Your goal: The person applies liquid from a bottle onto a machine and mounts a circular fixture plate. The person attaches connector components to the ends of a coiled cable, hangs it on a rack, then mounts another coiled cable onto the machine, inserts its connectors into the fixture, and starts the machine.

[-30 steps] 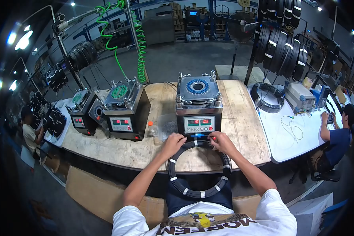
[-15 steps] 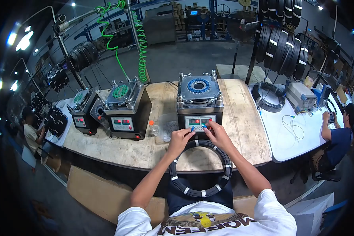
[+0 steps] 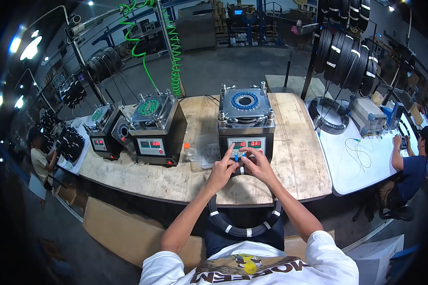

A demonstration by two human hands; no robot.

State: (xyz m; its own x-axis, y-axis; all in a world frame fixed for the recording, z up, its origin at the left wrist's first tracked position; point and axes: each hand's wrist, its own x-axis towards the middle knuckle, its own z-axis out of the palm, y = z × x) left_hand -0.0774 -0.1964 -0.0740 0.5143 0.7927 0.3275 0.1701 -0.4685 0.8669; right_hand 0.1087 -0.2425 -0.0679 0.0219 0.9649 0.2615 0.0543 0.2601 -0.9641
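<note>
My left hand (image 3: 222,172) is closed in a pinch on a small blue connector (image 3: 237,158), its index finger pointing up. Close beside it, my right hand (image 3: 258,168) pinches another small blue connector (image 3: 244,155), partly covered by the fingers. Both hands are in front of the control panel (image 3: 255,144) of a black polishing machine (image 3: 222,142). On that machine's metal top sits a ring of blue connectors (image 3: 245,100). A coil of black cable (image 3: 230,230), bound with white tape, hangs over the table edge and my lap below my hands.
Two similar machines with green rings (image 3: 149,107) (image 3: 99,115) stand to the left. A clear plastic box (image 3: 207,156) and an orange-capped bottle (image 3: 187,148) lie between. Cable coils (image 3: 342,57) hang at right. A person (image 3: 406,164) sits right; another (image 3: 40,156) is left.
My hands have come closer together, and the blue connectors are now side by side. My left index finger has lifted. The view has shifted slightly.
</note>
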